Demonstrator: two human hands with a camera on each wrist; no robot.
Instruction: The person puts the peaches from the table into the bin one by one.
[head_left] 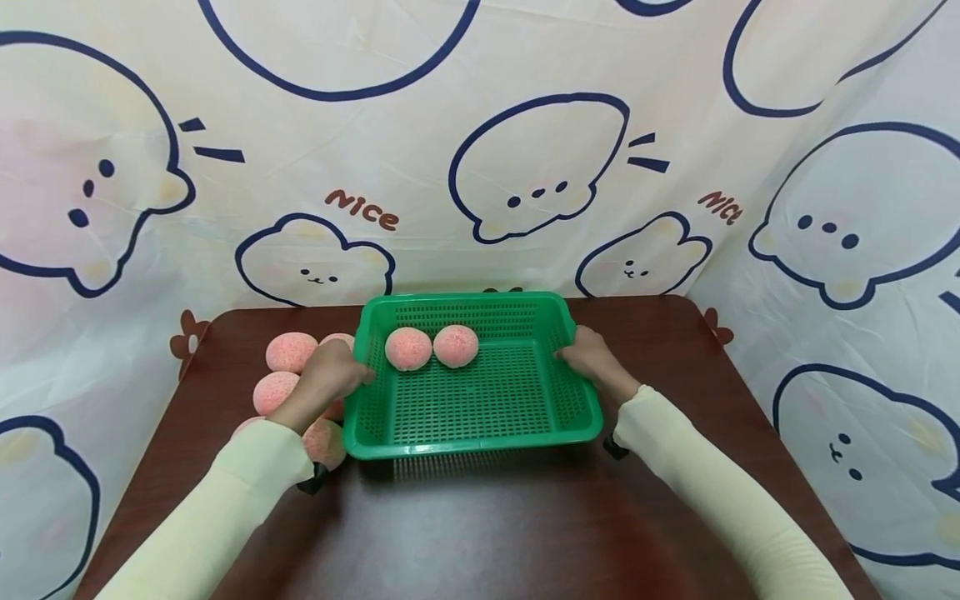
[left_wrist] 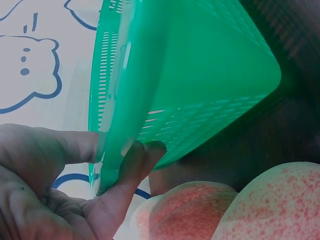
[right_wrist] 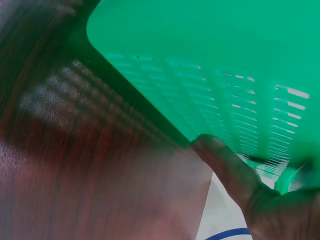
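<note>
A green perforated plastic basket (head_left: 480,408) is in the middle of the head view. Inside it, toward the back left, a pink speckled peach (head_left: 408,350) lies beside a second peach (head_left: 456,346). My left hand (head_left: 330,371) grips the basket's left rim; the left wrist view shows thumb and fingers (left_wrist: 145,157) pinching the rim from both sides. On the opposite side my right hand (head_left: 596,362) holds the right rim, with one finger (right_wrist: 225,165) along the outer wall in the right wrist view. The front edge of the basket casts a slotted shadow on the table.
Several more peaches (head_left: 292,352) lie on the dark brown wooden table (head_left: 480,533) left of the basket, partly hidden under my left hand and forearm. A white cloth (head_left: 420,167) with blue cartoon outlines hangs behind the table and along both sides.
</note>
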